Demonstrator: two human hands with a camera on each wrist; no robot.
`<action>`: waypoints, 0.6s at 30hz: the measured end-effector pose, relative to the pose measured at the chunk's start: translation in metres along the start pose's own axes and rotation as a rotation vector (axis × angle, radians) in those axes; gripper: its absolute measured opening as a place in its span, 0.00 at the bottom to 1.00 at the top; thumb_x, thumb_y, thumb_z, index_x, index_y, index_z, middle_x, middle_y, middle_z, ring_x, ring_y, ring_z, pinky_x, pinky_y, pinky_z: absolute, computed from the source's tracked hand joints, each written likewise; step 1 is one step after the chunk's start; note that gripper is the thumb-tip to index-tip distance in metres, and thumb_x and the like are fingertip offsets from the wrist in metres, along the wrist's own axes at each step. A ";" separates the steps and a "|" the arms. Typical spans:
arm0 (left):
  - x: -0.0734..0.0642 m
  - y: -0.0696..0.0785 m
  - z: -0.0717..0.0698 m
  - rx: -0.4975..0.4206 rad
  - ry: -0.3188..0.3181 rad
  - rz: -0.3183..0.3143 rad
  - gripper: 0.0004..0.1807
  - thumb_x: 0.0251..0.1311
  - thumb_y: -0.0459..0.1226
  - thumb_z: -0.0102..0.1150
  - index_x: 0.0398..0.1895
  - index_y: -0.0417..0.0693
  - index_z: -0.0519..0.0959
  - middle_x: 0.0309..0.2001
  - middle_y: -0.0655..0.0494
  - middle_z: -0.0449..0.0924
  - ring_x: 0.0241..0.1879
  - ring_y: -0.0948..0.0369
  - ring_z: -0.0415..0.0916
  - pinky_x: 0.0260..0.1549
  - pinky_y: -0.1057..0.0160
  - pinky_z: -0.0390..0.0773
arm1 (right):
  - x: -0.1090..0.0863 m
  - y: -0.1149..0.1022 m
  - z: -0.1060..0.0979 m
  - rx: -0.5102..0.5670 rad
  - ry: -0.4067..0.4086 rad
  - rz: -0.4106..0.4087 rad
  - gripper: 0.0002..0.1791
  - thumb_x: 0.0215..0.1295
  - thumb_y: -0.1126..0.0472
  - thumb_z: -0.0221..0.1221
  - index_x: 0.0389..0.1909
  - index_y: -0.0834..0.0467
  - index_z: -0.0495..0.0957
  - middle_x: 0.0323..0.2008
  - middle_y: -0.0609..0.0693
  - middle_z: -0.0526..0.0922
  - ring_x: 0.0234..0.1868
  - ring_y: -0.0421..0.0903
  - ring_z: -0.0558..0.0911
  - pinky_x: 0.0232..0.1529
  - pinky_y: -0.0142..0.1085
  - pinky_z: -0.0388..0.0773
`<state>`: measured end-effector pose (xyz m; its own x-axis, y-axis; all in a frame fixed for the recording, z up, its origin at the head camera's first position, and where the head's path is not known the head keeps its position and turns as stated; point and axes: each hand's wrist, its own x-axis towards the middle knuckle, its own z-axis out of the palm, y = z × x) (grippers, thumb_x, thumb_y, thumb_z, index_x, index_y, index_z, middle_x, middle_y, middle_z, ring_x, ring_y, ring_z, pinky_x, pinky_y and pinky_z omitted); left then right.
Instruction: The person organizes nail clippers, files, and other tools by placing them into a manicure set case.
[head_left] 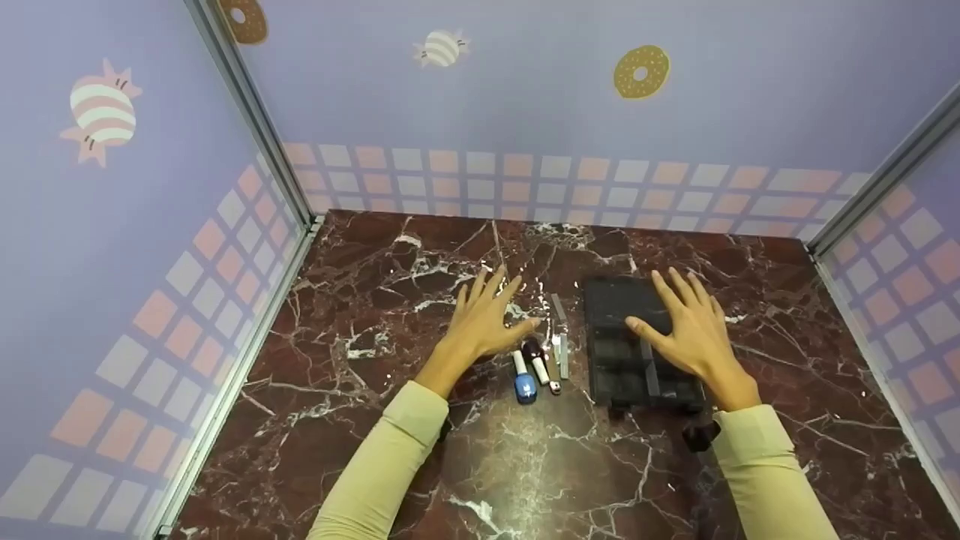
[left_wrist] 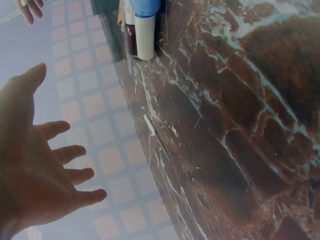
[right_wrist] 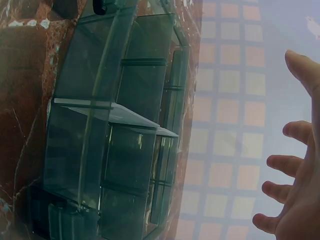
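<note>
My left hand hovers over the table with its fingers spread, holding nothing. Just right of it lie a blue bottle with a white cap, like nail polish, and a dark bottle with a white part. Beside these are a small slim brown item and two narrow grey strips. My right hand, also spread, is over the right part of a dark translucent box, covering some of it. Divided compartments show in the right wrist view.
A thin stick with a white end lies on the marbled table. Patterned panels stand at the back and both sides. Black latches sit on the box's near edge.
</note>
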<state>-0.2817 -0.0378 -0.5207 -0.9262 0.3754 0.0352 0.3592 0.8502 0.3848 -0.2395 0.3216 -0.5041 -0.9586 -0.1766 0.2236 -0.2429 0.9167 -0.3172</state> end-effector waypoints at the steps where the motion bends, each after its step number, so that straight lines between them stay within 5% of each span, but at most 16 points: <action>1: 0.001 0.000 0.000 0.001 0.002 0.001 0.51 0.67 0.73 0.48 0.86 0.61 0.54 0.87 0.52 0.40 0.85 0.45 0.32 0.79 0.36 0.34 | 0.000 0.001 -0.001 -0.001 0.003 0.001 0.52 0.70 0.30 0.58 0.86 0.51 0.53 0.83 0.63 0.53 0.82 0.70 0.48 0.73 0.76 0.46; 9: 0.004 0.000 -0.002 0.015 0.042 -0.004 0.50 0.69 0.72 0.46 0.87 0.60 0.52 0.86 0.53 0.42 0.85 0.47 0.38 0.80 0.39 0.40 | -0.002 0.004 -0.004 0.030 0.021 -0.005 0.51 0.71 0.31 0.59 0.85 0.51 0.54 0.83 0.63 0.54 0.82 0.69 0.49 0.73 0.76 0.48; 18: 0.003 -0.013 -0.006 -0.061 0.108 0.014 0.46 0.69 0.64 0.60 0.84 0.56 0.60 0.85 0.51 0.51 0.84 0.48 0.44 0.80 0.40 0.46 | -0.018 0.020 -0.008 0.153 0.022 0.025 0.48 0.72 0.36 0.62 0.85 0.48 0.54 0.83 0.61 0.54 0.82 0.69 0.51 0.68 0.81 0.50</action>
<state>-0.2898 -0.0499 -0.5201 -0.9292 0.3424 0.1394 0.3679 0.8197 0.4390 -0.2261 0.3462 -0.5073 -0.9614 -0.1450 0.2339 -0.2406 0.8552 -0.4590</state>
